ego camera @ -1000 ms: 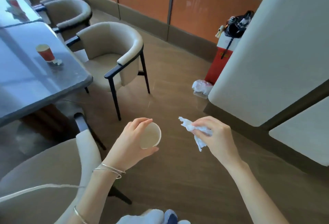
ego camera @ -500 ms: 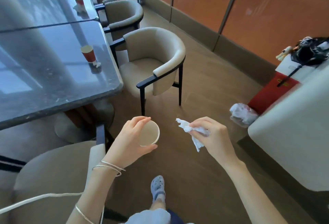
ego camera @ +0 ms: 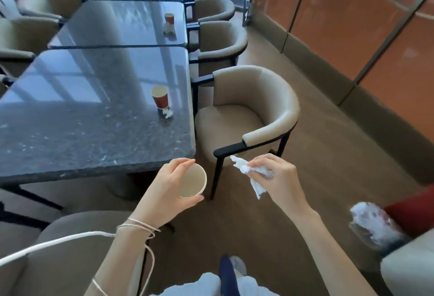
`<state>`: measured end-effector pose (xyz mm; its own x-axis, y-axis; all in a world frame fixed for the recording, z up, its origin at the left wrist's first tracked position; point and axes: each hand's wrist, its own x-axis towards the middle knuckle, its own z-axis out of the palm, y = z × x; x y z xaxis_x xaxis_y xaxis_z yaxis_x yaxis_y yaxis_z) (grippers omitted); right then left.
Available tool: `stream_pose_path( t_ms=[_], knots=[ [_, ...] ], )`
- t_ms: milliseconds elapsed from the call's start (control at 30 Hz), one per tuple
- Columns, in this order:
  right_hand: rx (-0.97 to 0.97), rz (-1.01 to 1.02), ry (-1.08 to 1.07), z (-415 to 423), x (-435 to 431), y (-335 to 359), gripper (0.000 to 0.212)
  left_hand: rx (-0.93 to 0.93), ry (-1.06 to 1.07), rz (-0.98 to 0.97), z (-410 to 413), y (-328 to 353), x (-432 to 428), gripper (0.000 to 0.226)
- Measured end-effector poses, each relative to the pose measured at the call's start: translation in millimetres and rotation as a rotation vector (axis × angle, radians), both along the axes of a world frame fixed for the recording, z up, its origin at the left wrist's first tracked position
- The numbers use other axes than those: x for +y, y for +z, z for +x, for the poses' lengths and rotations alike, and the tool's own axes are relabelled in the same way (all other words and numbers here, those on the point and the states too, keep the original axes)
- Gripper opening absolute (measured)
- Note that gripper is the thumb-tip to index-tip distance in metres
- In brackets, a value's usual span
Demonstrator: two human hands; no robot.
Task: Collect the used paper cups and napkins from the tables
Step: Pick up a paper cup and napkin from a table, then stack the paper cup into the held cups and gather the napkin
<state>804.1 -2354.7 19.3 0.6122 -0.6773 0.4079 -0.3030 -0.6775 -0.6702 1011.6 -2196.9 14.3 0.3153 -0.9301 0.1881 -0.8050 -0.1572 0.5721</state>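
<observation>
My left hand (ego camera: 168, 187) grips a paper cup (ego camera: 193, 181), its open mouth turned toward me, just off the near corner of the dark stone table (ego camera: 94, 131). My right hand (ego camera: 277, 176) pinches a crumpled white napkin (ego camera: 246, 171) in front of a beige armchair. On the near table stands a red paper cup (ego camera: 160, 98) with a small crumpled napkin (ego camera: 168, 113) at its base. Farther along, on the second table, another red cup (ego camera: 169, 18) stands beside a napkin (ego camera: 168, 28).
Beige armchairs (ego camera: 253, 112) line the tables' right side, with another chair (ego camera: 70, 248) at my lower left. A wood-floor aisle runs between the chairs and the orange wall panels (ego camera: 352, 13). A crumpled plastic bag (ego camera: 373, 225) lies on the floor at the right by a red box (ego camera: 415, 211).
My view has swung left, bringing the tables and both red cups toward the centre. Both hands keep their hold on the cup and the napkin, in much the same pose.
</observation>
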Motion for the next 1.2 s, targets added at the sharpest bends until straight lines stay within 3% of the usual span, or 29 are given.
stream_pose_path(
  t_ms=[633, 900, 1200],
  knots=[
    [-0.011, 0.108, 0.535, 234.1, -210.7, -32.0, 0.008, 0.085, 0.483, 0.059, 129.1, -27.3, -140.8, 0.081],
    [0.045, 0.200, 0.591, 332.5, -221.4, -90.1, 0.010, 0.145, 0.563, 0.154, 196.7, -71.9, -161.9, 0.078],
    [0.139, 0.207, 0.435, 419.5, -230.2, -166.1, 0.012, 0.186, 0.513, 0.177, 258.0, -122.6, -178.8, 0.078]
  ],
)
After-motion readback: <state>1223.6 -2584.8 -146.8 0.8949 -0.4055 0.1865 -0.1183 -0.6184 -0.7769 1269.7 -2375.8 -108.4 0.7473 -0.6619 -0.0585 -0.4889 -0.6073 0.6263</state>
